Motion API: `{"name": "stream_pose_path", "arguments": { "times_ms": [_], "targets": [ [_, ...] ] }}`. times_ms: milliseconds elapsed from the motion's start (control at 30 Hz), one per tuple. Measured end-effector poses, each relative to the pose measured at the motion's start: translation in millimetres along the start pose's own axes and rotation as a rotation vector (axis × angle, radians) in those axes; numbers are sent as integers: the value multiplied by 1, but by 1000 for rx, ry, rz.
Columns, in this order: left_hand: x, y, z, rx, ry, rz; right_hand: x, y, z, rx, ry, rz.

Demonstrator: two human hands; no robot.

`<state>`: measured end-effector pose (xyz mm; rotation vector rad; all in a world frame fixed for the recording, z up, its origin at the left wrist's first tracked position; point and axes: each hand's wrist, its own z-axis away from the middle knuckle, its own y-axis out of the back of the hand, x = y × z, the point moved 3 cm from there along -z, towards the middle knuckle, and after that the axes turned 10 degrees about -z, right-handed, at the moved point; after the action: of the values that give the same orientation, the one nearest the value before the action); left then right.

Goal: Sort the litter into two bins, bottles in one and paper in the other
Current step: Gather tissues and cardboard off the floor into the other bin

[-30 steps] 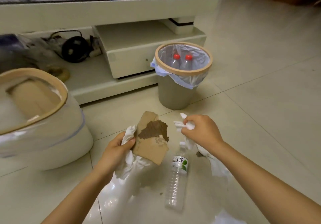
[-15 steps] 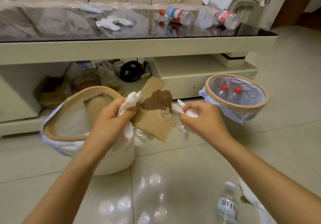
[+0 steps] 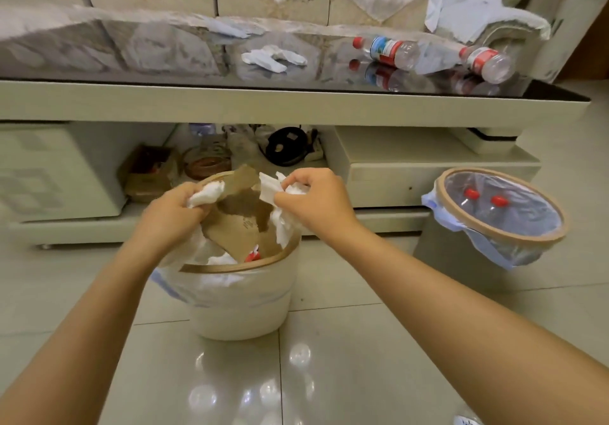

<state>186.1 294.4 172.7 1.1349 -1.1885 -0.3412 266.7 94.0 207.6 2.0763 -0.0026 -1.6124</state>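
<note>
Head view: both hands are working right over the white paper bin (image 3: 244, 306), which is the landmark for all places below.
Left hand: the left hand (image 3: 171, 213) is gripping a crumpled white tissue (image 3: 206, 193) together with the upper edge of a torn brown cardboard piece (image 3: 242, 223), above the far-left part of the bin's rim.
Right hand: the right hand (image 3: 318, 203) is clutching a second wad of white tissue (image 3: 280, 213), fingers curled round it, above the far-right part of the rim.
Task's thing: the cardboard is hanging over the mouth of the bin, and its lower corner is already dipping inside, where more white paper is lying.
Handling: the cardboard seems light and half stiff, so an edge grip is enough; the tissues seem very soft and weightless, so they are needing a full pinch and may cling to the fingers when released.
Bottle bin: the grey bottle bin (image 3: 501, 226) is standing to the right of the paper bin, well apart, with red-capped bottles inside.
Left to sort: two bottles (image 3: 392, 52) and some white paper scraps (image 3: 273, 60) are lying on the table behind the paper bin.
Judgement: the paper seems ready to be dropped.
</note>
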Motion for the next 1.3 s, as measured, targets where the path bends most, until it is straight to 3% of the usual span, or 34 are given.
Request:
{"name": "stream_pose_path", "arguments": {
  "times_ms": [100, 300, 600, 767, 1000, 1133, 1300],
  "targets": [
    [-9, -15, -14, -93, 7, -47, 2, -16, -6, -4, -35, 7],
    [-19, -31, -30, -133, -31, -410, 4, -37, -15, -31, -61, -14],
    [-15, -26, -23, 163, 15, -237, 19, -51, -8, -365, -145, 114],
    [16, -34, -7, 190, -39, -141, 29, -22, 14, -309, -118, 30],
    [99, -76, 41, 93, -281, -36, 44, 35, 55, -140, 5, 24],
    [139, -115, 73, 34, -447, 17, 85, 89, 93, -63, -85, 59],
    [188, -183, 100, -170, -585, 1, 149, 177, 164, 57, -289, 183]
  ]
}}
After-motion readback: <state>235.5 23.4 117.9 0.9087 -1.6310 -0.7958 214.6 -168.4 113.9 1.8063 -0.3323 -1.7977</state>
